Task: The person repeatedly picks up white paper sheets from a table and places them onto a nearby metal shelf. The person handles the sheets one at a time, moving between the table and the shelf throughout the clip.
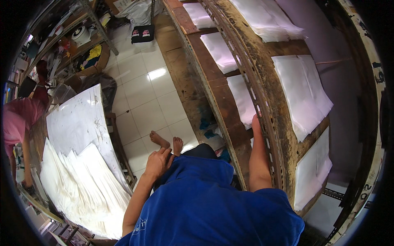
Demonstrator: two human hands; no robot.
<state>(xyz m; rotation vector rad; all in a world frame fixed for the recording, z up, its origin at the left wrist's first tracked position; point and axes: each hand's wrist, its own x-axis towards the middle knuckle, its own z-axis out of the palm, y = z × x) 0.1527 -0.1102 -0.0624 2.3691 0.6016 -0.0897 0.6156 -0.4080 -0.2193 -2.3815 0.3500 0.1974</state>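
My left hand [158, 165] is at my left side, against the edge of my blue shirt. Its fingers are bent and close together; whether they grip anything is hidden. My right arm reaches forward under a slotted metal rail [253, 88] at the rack. Only part of my right hand [256, 121] shows, at the near right edge of a stack of white sheets [242, 97] on the lower brown shelf [219, 87]. The rail covers its fingers, so its grip cannot be made out. Another white stack [219, 51] lies farther along that shelf.
Larger white sheet stacks [301, 92] lie on the upper wooden shelf [269, 78] to the right. At left, a table carries a white board [80, 117] and a big fanned pile of white sheets [82, 180]. A person in pink [22, 119] bends beyond it. Tiled floor [141, 94] runs between.
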